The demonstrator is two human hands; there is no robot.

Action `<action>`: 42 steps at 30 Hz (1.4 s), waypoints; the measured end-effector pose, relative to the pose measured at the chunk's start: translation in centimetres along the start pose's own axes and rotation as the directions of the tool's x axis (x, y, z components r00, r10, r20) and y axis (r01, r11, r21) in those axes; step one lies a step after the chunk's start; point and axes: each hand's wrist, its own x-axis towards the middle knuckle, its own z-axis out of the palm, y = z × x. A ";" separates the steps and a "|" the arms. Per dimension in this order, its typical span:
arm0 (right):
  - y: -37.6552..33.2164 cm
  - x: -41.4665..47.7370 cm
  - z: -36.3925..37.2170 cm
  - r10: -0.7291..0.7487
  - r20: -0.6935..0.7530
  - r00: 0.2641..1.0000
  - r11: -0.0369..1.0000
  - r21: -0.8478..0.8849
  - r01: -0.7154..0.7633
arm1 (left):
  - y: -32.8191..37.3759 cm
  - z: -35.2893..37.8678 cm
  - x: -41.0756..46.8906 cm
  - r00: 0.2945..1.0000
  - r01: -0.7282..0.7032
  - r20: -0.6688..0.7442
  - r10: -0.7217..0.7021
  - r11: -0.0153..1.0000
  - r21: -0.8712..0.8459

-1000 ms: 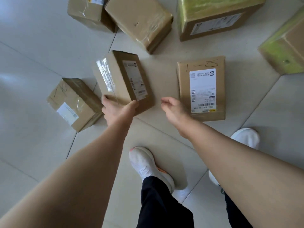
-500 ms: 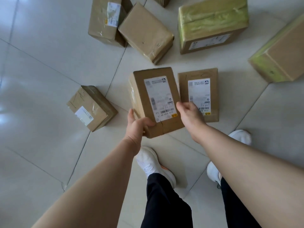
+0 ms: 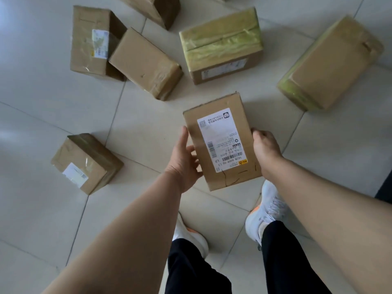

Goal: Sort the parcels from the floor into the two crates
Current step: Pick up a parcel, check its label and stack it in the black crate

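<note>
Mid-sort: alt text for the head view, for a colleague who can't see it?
Both hands hold a labelled brown parcel above the tiled floor, the left hand on its left edge, the right hand on its right. More cardboard parcels lie around it, two with green tape; no crate is in view.

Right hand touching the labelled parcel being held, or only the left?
Touching. The head view shows the right hand curled round the right edge of the held parcel, with the left hand gripping the opposite edge.
</note>
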 end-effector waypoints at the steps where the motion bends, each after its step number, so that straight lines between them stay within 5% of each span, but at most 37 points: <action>1: 0.4 0.7 -0.1 0.037 0.064 0.997 0.999 0.028 -0.038 | -0.4 0.2 1.2 1.000 -0.018 -0.012 0.018 1.000 -0.018; 5: 1.5 2.4 -0.5 0.136 0.398 0.907 0.979 0.084 -0.184 | -1.6 1.2 3.0 0.996 -0.081 0.031 0.084 0.994 -0.074; 12: 1.5 -1.8 -2.2 0.083 0.528 0.845 0.970 0.153 -0.190 | -1.1 -0.6 0.3 0.998 -0.041 0.048 0.038 0.996 0.074; 19: -1.2 -12.6 -4.4 0.106 0.559 0.822 0.965 0.143 -0.222 | 1.1 -2.5 -10.9 0.994 0.003 0.110 -0.019 0.990 0.143; 26: -5.3 -23.0 -8.1 -0.028 0.662 0.749 0.992 0.112 -0.062 | 3.6 -3.9 -23.6 0.980 -0.013 0.196 -0.015 0.990 0.141; 42: -15.8 -41.8 -20.2 -0.161 0.581 0.798 0.987 0.080 0.141 | 9.0 1.4 -47.2 0.958 -0.218 0.231 0.171 0.956 0.198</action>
